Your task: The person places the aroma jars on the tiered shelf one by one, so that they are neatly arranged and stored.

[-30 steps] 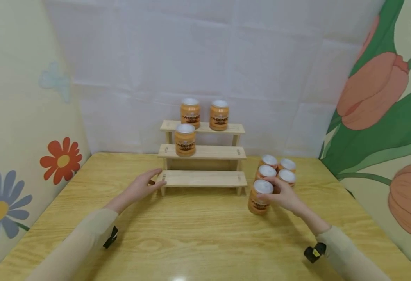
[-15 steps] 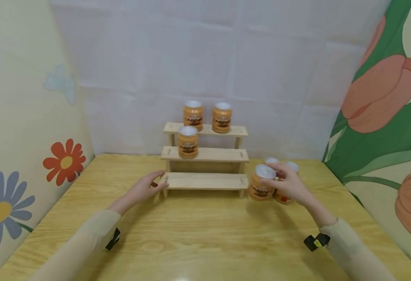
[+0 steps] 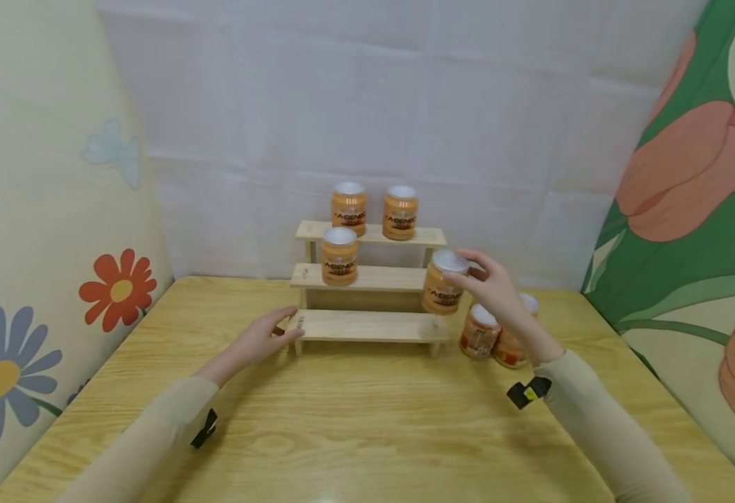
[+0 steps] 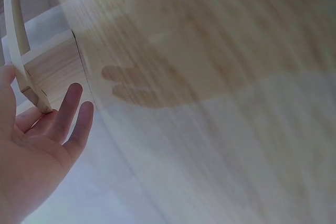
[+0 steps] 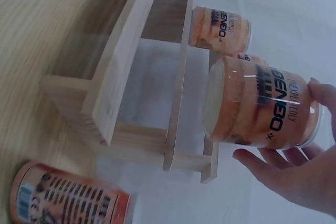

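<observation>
In the head view, a three-step wooden display rack (image 3: 367, 323) stands at the back of the table. My left hand (image 3: 265, 337) pinches the left end of its lowest board between thumb and fingers; in the left wrist view, two fingers (image 4: 68, 111) stick out past the board. My right hand (image 3: 487, 283) grips an orange can (image 3: 441, 293) with a pale lid near its top, thumb and fingers on opposite sides. That can hangs off the table at the right end of the middle step, overlapping it in the head view. The right wrist view shows the held can (image 5: 262, 103) close up.
Two matching cans, a left one (image 3: 348, 208) and a right one (image 3: 400, 213), stand on the top step. Another can (image 3: 339, 257) stands on the middle step's left. Several more cans (image 3: 479, 335) stand right of the rack, partly behind my right arm.
My right hand has lifted the can off the table beside the group, carrying it up and left toward the middle step. My left hand stays at the lowest board's end. The head view shifts slightly.
</observation>
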### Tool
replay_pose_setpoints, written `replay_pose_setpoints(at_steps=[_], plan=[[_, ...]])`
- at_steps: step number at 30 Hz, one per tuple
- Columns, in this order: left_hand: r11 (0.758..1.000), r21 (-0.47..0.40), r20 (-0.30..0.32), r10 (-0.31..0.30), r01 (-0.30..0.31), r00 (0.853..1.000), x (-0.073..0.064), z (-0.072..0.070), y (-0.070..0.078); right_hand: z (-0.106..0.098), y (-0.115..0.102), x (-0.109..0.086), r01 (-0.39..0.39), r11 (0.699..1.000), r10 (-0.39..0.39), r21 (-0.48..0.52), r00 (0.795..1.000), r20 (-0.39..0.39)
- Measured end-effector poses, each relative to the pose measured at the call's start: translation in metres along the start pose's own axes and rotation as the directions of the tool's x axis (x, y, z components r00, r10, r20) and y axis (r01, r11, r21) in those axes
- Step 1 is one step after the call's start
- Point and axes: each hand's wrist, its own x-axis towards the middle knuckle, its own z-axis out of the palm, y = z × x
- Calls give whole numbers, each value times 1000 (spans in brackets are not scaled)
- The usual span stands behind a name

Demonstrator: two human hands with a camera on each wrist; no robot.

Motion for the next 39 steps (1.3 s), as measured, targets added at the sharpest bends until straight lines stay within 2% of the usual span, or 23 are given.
replay_pose_setpoints(at_steps=[9, 14, 20, 26, 31, 39], plan=[[1000, -6, -7, -5, 5, 1000, -3, -1, 1, 26, -13, 30, 21, 998, -22, 60, 1000, 14], [1000, 1, -11, 7, -7, 1000, -3, -2, 0, 42, -11, 49, 68, 993, -72, 96, 997, 35], [1000, 5, -14, 14, -14, 1000, -5, -1, 4, 61, -6, 66, 78, 985, -89, 154, 994, 61], [1000, 3, -19, 2, -2, 1000, -6, -1, 6, 76, -5, 73, 48, 983, -59, 178, 996, 59], [1000, -3, -17, -4, 4, 1000, -6, -1, 9, 83, -2, 76, 64, 976, -74, 206, 996, 39], [1000, -3, -6, -1, 1, 1000, -6, -2, 11, 93, 2, 82, 32, 990, -29, 135, 999, -22]])
